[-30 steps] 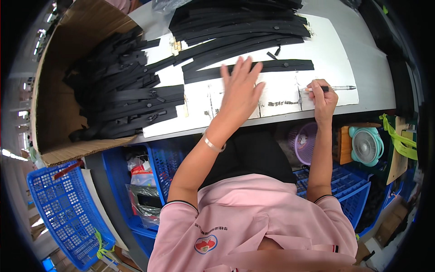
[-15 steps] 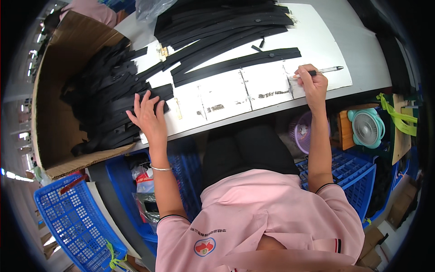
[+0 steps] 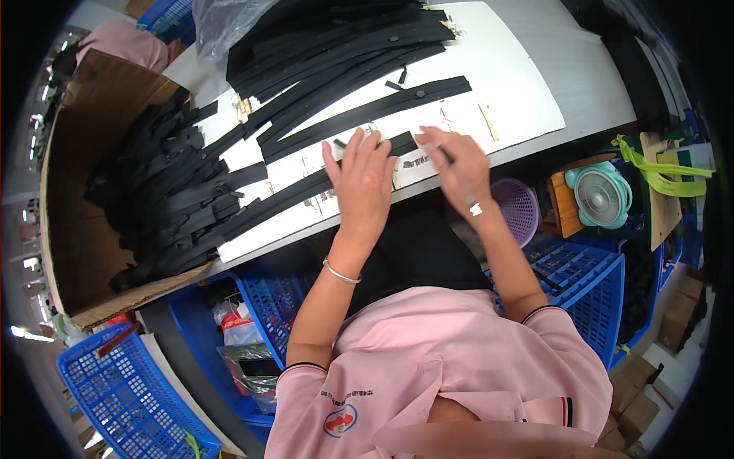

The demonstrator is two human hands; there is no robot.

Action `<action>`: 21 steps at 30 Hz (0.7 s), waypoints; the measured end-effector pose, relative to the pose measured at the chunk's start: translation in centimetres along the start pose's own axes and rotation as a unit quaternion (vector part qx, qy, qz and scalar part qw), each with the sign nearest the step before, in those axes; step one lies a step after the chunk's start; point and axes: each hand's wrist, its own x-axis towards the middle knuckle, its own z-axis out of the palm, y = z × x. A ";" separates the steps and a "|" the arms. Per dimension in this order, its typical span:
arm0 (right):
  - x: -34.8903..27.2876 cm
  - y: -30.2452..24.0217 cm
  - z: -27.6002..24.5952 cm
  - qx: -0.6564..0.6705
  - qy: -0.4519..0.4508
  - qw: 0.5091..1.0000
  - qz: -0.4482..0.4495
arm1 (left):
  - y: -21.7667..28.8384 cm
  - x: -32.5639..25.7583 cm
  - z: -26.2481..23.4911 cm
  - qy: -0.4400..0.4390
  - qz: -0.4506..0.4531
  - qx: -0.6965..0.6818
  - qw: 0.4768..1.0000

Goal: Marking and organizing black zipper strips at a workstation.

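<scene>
My left hand (image 3: 362, 181) lies flat, fingers spread, on a long black strip (image 3: 275, 203) that runs slantwise across the white sheet (image 3: 505, 92) on the table. My right hand (image 3: 459, 164) is just right of it, at the strip's right end, blurred, with a thin pen (image 3: 446, 157) pinched in its fingers. A second long black strip (image 3: 382, 109) lies on the sheet just behind both hands. Further back is a stack of black strips (image 3: 329, 42). At the left, an open cardboard box (image 3: 73, 252) holds many more black strips (image 3: 160, 199).
Blue plastic baskets (image 3: 115, 398) stand under and beside the table, with another blue basket (image 3: 589, 283) at the right. A purple basket (image 3: 516, 205) and a teal fan (image 3: 600, 195) sit right of my knees. A person in pink (image 3: 126, 46) is at the far left corner.
My left hand went to the box and came back with a black strip, now laid on the sheet under my palm. My right hand moved left with the pen to the strip's end.
</scene>
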 end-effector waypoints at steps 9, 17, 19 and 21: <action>-2.4 2.2 -1.8 -0.145 -0.019 0.986 -0.074 | -0.7 -3.6 -2.5 -0.073 -0.026 0.071 0.994; -3.3 6.1 -4.9 -0.195 0.020 0.979 -0.047 | -2.4 -6.6 -5.0 -0.059 -0.100 0.097 0.988; -3.4 6.1 -4.7 -0.213 0.031 0.975 -0.052 | -3.3 -7.2 -5.8 -0.038 -0.139 0.112 0.983; -3.3 6.0 -4.8 -0.220 0.027 0.974 -0.050 | -4.7 -7.9 -6.5 -0.033 -0.137 0.107 0.984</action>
